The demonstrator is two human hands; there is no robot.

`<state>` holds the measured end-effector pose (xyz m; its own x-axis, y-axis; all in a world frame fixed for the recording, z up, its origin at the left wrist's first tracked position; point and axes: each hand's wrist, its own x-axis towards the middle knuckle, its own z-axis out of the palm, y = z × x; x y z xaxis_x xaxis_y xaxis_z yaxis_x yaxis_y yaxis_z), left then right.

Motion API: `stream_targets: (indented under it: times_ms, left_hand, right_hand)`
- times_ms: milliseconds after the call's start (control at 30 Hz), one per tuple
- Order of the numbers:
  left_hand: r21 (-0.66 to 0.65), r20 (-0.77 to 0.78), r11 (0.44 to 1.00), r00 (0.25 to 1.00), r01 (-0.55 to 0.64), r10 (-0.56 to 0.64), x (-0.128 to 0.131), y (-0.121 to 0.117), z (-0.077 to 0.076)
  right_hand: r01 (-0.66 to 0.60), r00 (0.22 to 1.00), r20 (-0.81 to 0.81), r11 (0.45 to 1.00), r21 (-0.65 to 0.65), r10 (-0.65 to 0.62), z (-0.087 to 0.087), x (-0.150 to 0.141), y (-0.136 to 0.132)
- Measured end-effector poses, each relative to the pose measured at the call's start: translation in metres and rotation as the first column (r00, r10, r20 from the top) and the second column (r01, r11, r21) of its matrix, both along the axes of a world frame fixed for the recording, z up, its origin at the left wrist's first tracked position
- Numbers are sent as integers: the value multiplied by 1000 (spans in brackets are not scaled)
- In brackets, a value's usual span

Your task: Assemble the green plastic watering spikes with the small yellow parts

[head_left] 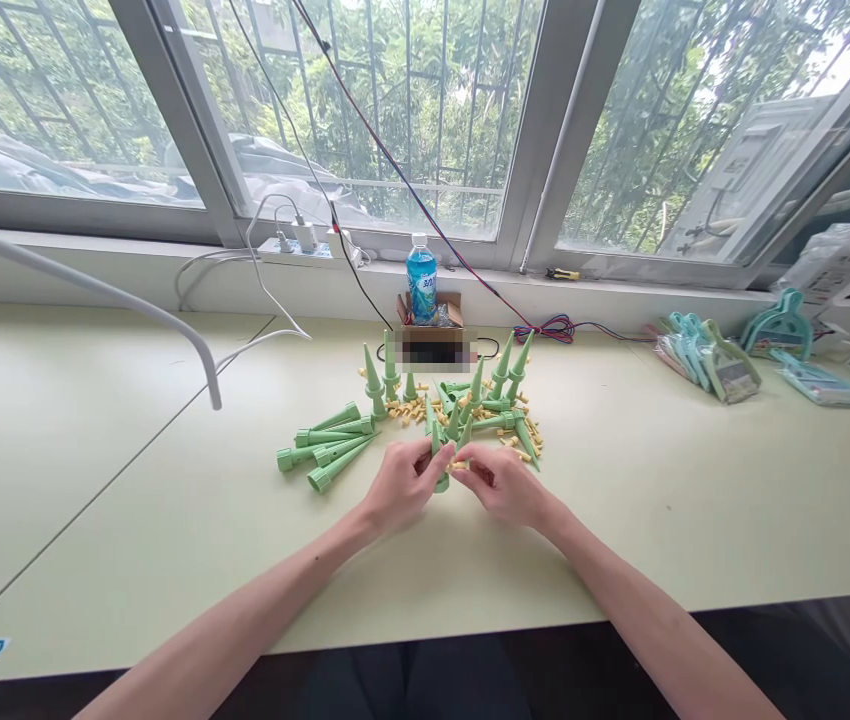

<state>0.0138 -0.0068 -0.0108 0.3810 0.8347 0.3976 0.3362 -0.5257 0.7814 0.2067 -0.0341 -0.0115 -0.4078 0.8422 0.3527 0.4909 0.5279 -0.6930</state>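
My left hand (405, 480) is closed around a green plastic watering spike (441, 484), which stands tip up close to the table's middle. Right beside it, my right hand (501, 484) pinches a small yellow valve piece (459, 464) against the spike's side; whether it sits in a hole is hidden by the fingers. Behind both hands lie many loose yellow pieces (411, 411) among more green spikes, some upright, some on their sides. To the left, several green spikes (335, 450) lie in a loose pile.
A blue-liquid bottle (422, 280) stands in a small cardboard box (434, 333) by the windowsill. Bagged dustpan sets (710, 360) lie at the right. A coiled cable (554, 328) rests at the back, and a white curved tube (132, 290) crosses the left side.
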Motion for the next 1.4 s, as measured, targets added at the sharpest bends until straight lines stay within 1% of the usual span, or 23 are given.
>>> stream_targets:
  times_ms: [200, 467, 567, 667, 733, 933, 1200, 1400]
  left_hand:
    - [-12, -6, 999, 1000, 29, -29, 0, -1, 1]
    - [24, -1, 999, 1000, 24, -24, 0, 0, 0]
    - [45, 0, 999, 1000, 12, -12, 0, 1, 0]
    - [55, -4, 998, 1000, 3, -2, 0, 1, 1]
    - [53, -10, 999, 1000, 0, 1, 0, 2, 1]
    - [41, -17, 999, 1000, 11, -11, 0, 0, 1]
    - [21, -28, 999, 999, 25, -24, 1, -1, 2]
    - [12, -34, 1000, 999, 6, -6, 1, 0, 1]
  right_hand:
    - [2, 999, 51, 1000, 11, -2, 3, 0, 0]
    - [16, 997, 70, 1000, 19, -17, 2, 0, 3]
    - [29, 999, 36, 1000, -1, -29, 3, -1, 1]
    - [5, 1000, -3, 999, -32, -5, 4, 0, -1]
    - [-11, 1000, -4, 1000, -29, 11, 3, 0, -1]
    - [11, 999, 33, 1000, 1, -11, 1, 0, 0]
    - [3, 998, 70, 1000, 22, -4, 0, -1, 3]
    - [5, 999, 50, 1000, -22, -4, 1, 0, 0]
